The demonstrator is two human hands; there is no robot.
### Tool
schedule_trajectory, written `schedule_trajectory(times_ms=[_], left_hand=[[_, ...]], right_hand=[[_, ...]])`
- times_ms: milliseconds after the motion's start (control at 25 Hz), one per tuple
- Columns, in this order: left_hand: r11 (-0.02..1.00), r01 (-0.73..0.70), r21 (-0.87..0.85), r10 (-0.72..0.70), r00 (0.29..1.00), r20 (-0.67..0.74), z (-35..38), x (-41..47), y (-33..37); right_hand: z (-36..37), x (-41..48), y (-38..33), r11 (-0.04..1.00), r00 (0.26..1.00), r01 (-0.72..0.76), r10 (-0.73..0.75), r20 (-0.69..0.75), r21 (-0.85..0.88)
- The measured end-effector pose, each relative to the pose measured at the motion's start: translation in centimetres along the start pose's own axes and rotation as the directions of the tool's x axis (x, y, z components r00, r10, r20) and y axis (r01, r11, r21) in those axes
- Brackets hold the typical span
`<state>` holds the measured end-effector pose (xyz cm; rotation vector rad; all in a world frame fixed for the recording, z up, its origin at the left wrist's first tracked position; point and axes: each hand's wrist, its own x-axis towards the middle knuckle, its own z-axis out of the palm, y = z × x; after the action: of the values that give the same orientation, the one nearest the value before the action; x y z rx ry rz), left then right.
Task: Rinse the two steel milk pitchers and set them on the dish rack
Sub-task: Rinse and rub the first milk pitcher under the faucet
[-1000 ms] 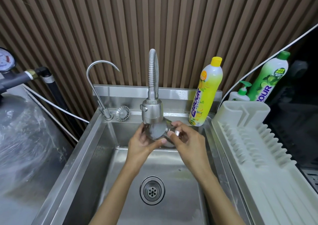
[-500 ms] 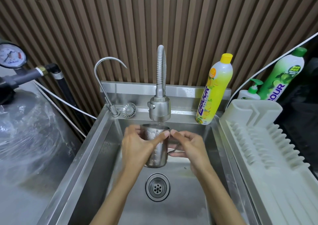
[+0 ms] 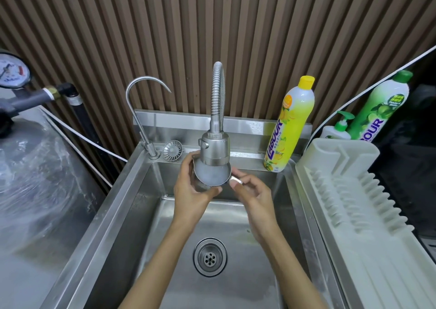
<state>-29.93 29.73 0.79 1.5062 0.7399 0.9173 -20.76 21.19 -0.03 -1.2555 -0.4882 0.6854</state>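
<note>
The spray head [image 3: 214, 150] crowds the pitcher [image 3: 212, 176] from above; the basin [image 3: 236, 282] below and dish rack [image 3: 358, 204] lie open

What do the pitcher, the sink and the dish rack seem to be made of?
Pitcher: steel by the look, with a thin rim and a dull grey shine; it is wet, so the finish is hard to judge.
Sink: probably stainless steel, brushed, with soft blurred reflections on its walls.
Dish rack: likely moulded plastic, matte off-white, with rounded ribs and no metallic shine.

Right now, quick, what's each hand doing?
Left hand: closed around the steel pitcher under the faucet.
Right hand: pinching the pitcher's handle.
</note>
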Motion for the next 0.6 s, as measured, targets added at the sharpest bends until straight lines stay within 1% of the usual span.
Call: schedule_trajectory(times_ms=[40,80,120,160,240,320,360,400,440,480,520,560,600], left_hand=[[0.990,-0.055,0.129,0.059,0.998,-0.028,-0.3,-0.1,0.5],[0.964,-0.086,0.252,0.101,0.994,-0.048,-0.7,-0.2,1.0],[0.923,-0.096,0.372,0.128,0.990,-0.063,-1.1,-0.2,1.4],[0.881,-0.079,0.466,0.128,0.989,-0.073,-1.4,-0.2,1.8],[0.812,-0.003,0.584,0.087,0.989,-0.117,-1.9,-0.5,2.3],[0.782,0.072,0.619,0.013,0.991,-0.131,-2.3,-0.7,2.1],[0.794,0.104,0.598,-0.050,0.993,-0.107,-2.5,-0.7,1.8],[0.819,0.150,0.554,-0.144,0.988,-0.055,-2.6,-0.5,1.3],[0.846,0.213,0.489,-0.259,0.965,0.028,-2.9,-0.2,0.6],[0.857,0.294,0.423,-0.381,0.914,0.139,-3.1,0.2,-0.2],[0.846,0.378,0.377,-0.485,0.838,0.249,-3.2,0.6,-1.1],[0.821,0.451,0.349,-0.559,0.759,0.334,-2.9,1.0,-2.0],[0.797,0.503,0.334,-0.602,0.705,0.374,-2.5,1.5,-3.1]], right_hand=[[0.3,0.0,0.8,0.988,0.998,-0.065,0.062,0.027,0.142],[0.6,-0.2,1.5,0.961,0.991,-0.127,0.115,0.062,0.248],[1.0,-0.6,1.7,0.939,0.984,-0.174,0.153,0.095,0.295],[1.3,-0.9,1.8,0.933,0.977,-0.207,0.180,0.117,0.293],[1.5,-1.2,1.3,0.942,0.968,-0.247,0.229,0.102,0.226],[1.3,-1.2,0.0,0.969,0.973,-0.231,0.231,0.008,0.089],[1.2,-1.1,-0.9,0.979,0.979,-0.201,0.199,-0.048,-0.035],[1.0,-0.8,-1.6,0.961,0.985,-0.158,0.137,-0.106,-0.228],[0.8,-0.4,-2.2,0.883,0.989,-0.107,0.047,-0.141,-0.458],[0.7,0.0,-2.6,0.742,0.990,-0.056,-0.044,-0.132,-0.668],[0.8,0.4,-2.9,0.572,0.990,-0.013,-0.107,-0.089,-0.820],[1.1,0.7,-3.0,0.428,0.990,0.027,-0.137,-0.035,-0.903],[1.4,1.1,-3.0,0.325,0.990,0.061,-0.143,0.015,-0.944]])
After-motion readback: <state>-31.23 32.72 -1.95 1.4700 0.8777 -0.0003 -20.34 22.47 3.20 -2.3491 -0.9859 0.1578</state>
